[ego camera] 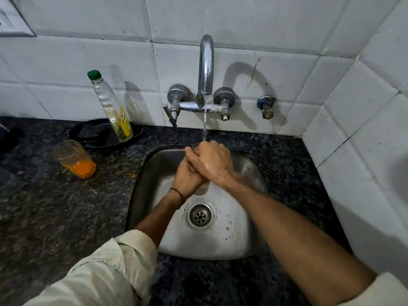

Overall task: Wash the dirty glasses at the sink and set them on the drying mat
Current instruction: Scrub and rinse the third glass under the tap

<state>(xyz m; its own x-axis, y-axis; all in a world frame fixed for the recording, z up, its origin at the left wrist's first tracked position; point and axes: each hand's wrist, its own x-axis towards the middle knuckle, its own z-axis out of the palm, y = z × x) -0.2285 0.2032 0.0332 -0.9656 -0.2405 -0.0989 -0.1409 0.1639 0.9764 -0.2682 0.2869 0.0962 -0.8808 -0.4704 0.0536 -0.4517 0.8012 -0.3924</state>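
At the centre of the frame your left hand (187,176) and right hand (210,162) were wrapped together round a glass (195,145) under the running tap (206,62), where a wet grip could have let it slip and crack against the sink (220,244)

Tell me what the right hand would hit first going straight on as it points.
Beyond the clear glass it grips, the right hand points toward the green-capped clear plastic bottle; height over the dark stone counter is unclear.

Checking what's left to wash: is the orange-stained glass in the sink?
No, the orange-stained glass stands on the counter, left of the sink.
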